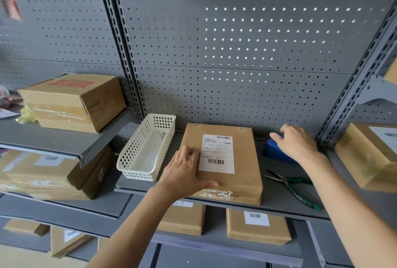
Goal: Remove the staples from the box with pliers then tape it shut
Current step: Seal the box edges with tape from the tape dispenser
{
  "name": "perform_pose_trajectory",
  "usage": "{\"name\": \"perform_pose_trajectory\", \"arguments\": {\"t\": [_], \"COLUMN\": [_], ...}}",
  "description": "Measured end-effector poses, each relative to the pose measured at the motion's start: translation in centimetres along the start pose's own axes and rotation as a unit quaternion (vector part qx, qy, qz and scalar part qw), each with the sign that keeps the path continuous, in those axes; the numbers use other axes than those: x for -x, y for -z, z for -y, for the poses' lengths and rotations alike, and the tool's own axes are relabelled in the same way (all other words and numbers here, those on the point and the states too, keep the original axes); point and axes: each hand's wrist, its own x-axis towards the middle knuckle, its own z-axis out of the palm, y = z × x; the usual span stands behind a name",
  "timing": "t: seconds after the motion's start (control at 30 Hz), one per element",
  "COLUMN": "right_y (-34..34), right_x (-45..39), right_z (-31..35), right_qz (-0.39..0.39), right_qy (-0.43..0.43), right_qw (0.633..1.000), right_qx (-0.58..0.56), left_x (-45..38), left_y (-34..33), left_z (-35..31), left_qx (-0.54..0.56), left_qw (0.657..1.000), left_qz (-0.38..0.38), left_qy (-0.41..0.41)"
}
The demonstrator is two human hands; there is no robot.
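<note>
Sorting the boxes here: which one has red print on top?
The big box on the upper left shelf, with clear tape round its side. The others carry white labels or none.

Matt cardboard box (227, 160); white plastic basket (137, 164); grey painted metal shelf (277, 201).

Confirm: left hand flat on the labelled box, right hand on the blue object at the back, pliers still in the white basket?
Not quite. The head view shows the green-handled pliers lying on the shelf to the right of the labelled box, not in the white basket. The rest holds: left hand flat on the box, right hand on the blue object at the back.
</note>
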Motion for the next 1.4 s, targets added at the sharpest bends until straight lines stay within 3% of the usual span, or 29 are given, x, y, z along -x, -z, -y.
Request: {"name": "perform_pose_trajectory", "arguments": {"t": [0.13,0.3,0.53,0.7,1.0,1.27,1.4], "right_y": [0.8,0.0,-3.1,-4.2,-2.7,1.6,3.1], "right_x": [-1.2,-3.2,-4.4,-4.2,-4.8,-4.7,-4.7], "right_z": [5.2,12.2,17.3,17.9,17.6,15.1,12.4], "right_qz": [-0.001,0.05,0.202,0.198,0.26,0.319,0.319], "right_qy": [0.078,0.169,0.134,0.104,0.095,0.105,0.074], "right_qw": [0.991,0.976,0.969,0.974,0.96,0.939,0.934], "right_qx": [-0.108,-0.129,-0.048,-0.04,-0.053,-0.079,-0.142], "left_x": [0.3,0.4,0.6,0.6,1.8,3.3,3.0], "left_y": [-0.4,-1.0,-1.1,-1.4,-0.5,1.3,2.7], "left_z": [-0.1,0.0,-0.2,-0.5,-0.9,0.0,2.7], "left_qx": [0.014,0.019,0.017,0.006,0.007,0.017,0.095], "left_qw": [1.0,0.999,0.998,0.997,0.996,0.977,0.96], "left_qz": [-0.012,-0.037,-0.053,-0.071,-0.086,-0.209,-0.261], "left_qy": [0.002,-0.005,-0.004,-0.005,0.003,-0.045,-0.031]}}
